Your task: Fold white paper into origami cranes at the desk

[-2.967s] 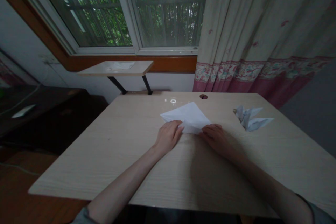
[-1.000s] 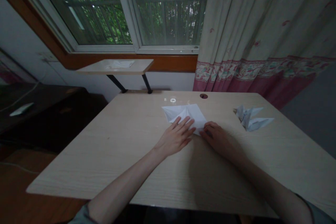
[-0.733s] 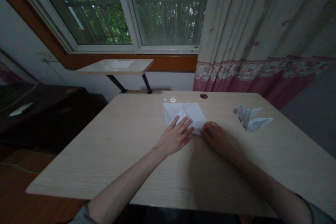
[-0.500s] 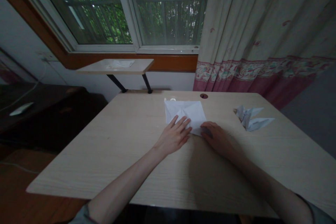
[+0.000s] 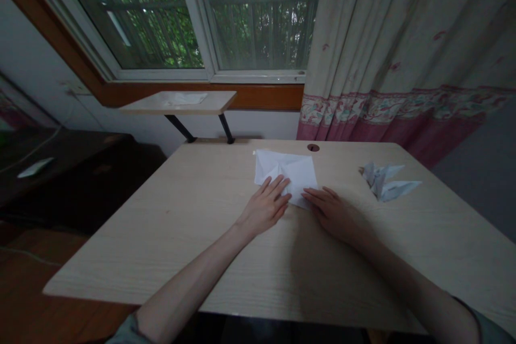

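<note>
A folded white sheet of paper (image 5: 298,171) lies on the light wooden table (image 5: 181,236), near its far middle. My left hand (image 5: 264,206) rests flat on the sheet's near left corner, fingers stretched out and together. My right hand (image 5: 330,209) lies beside it with its fingers extended, the fingertips pressing the sheet's near right edge. Neither hand grips anything.
A finished folded paper figure (image 5: 382,181) sits at the right of the table. A cable hole (image 5: 313,147) is at the far edge. Behind are a small wall shelf (image 5: 177,103), a window, a curtain (image 5: 403,54), and a dark cabinet (image 5: 60,172) at left.
The paper has turned from a diamond to a squarer outline and shifted slightly away. My left hand went from curled to flat on it; my right hand's fingers stretched out.
</note>
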Demonstrator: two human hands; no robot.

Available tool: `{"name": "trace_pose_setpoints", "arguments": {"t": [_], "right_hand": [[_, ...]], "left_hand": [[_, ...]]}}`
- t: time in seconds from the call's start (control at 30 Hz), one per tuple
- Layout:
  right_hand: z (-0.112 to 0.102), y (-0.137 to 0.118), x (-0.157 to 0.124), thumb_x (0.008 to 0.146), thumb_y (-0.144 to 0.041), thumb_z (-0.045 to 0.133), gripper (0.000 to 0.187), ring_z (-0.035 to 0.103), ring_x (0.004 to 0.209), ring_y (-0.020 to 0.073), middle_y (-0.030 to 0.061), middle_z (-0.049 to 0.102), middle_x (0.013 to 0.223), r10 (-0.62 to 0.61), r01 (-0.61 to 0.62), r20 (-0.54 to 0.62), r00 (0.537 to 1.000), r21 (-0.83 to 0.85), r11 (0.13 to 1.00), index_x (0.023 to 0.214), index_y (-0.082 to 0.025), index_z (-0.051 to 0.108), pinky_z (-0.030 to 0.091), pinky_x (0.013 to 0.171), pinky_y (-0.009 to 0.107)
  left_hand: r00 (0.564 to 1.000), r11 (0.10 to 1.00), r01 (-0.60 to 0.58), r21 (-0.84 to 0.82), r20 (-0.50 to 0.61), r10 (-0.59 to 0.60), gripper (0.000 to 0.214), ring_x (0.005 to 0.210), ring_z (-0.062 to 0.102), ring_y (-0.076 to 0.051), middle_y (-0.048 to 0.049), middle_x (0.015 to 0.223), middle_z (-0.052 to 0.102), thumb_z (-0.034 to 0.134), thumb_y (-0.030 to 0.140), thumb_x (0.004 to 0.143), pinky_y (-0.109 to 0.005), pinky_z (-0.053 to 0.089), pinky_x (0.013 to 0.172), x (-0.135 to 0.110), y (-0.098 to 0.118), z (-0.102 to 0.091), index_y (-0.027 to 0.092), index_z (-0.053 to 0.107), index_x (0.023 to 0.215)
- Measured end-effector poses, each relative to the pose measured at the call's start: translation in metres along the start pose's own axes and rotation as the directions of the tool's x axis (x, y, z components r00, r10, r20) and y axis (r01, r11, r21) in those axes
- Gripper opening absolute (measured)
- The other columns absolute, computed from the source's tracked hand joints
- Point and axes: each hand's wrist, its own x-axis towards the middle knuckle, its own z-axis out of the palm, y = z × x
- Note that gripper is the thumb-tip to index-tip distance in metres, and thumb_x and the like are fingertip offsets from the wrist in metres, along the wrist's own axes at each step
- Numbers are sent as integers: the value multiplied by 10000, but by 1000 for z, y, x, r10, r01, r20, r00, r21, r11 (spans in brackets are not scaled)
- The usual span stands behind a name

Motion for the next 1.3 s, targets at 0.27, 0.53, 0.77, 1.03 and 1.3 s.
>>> {"name": "trace_pose_setpoints", "arguments": {"t": [0.27, 0.53, 0.77, 1.03, 1.3], "right_hand": [[-11, -7, 4, 973, -156, 435, 442, 605, 1206, 245, 120, 659, 1325, -64, 66, 40, 997, -60, 996, 1390, -212, 571, 417, 1095, 514], [-11, -10, 3, 999, -182, 428, 414, 573, 1257, 260, 125, 620, 1380, -76, 86, 78, 994, -129, 988, 1377, -216, 593, 415, 1102, 508], [-8, -6, 2, 1007, -174, 373, 441, 507, 1362, 230, 108, 564, 1460, -75, 90, 137, 988, -104, 991, 1399, -216, 571, 330, 1175, 528], [-20, -17, 5, 1021, -243, 417, 378, 582, 1281, 238, 105, 645, 1366, -87, 106, 150, 985, -125, 986, 1338, -209, 621, 285, 1186, 547], [-31, -31, 4, 961, -263, 576, 255, 692, 1023, 274, 120, 746, 1134, -138, 166, 137, 981, -221, 961, 1166, -190, 708, 487, 971, 458]], "left_hand": [[1000, 1000, 18, 1, 18, -18, 302, 1514, 263, -289, -93, 1586, 394, 510, 263, 1008, -511, 260, 1226, 0, -2, 3, 203, 633, 1278], [999, 1000, 8, -10, 48, -7, 318, 1516, 259, -292, -92, 1603, 365, 527, 234, 993, -517, 254, 1224, 0, -3, 0, 214, 631, 1293], [997, 1000, -14, -25, 74, 16, 347, 1531, 211, -290, -94, 1629, 310, 563, 199, 951, -521, 223, 1235, 0, -3, -1, 211, 631, 1291], [997, 1000, -22, -10, 69, 23, 337, 1540, 182, -282, -65, 1646, 274, 556, 212, 963, -507, 200, 1245, 0, -2, -1, 227, 633, 1290], [997, 995, -58, -79, 54, 63, 365, 1525, 235, -272, -70, 1629, 316, 519, 150, 956, -512, 251, 1232, -1, -1, -2, 215, 625, 1298]]}}
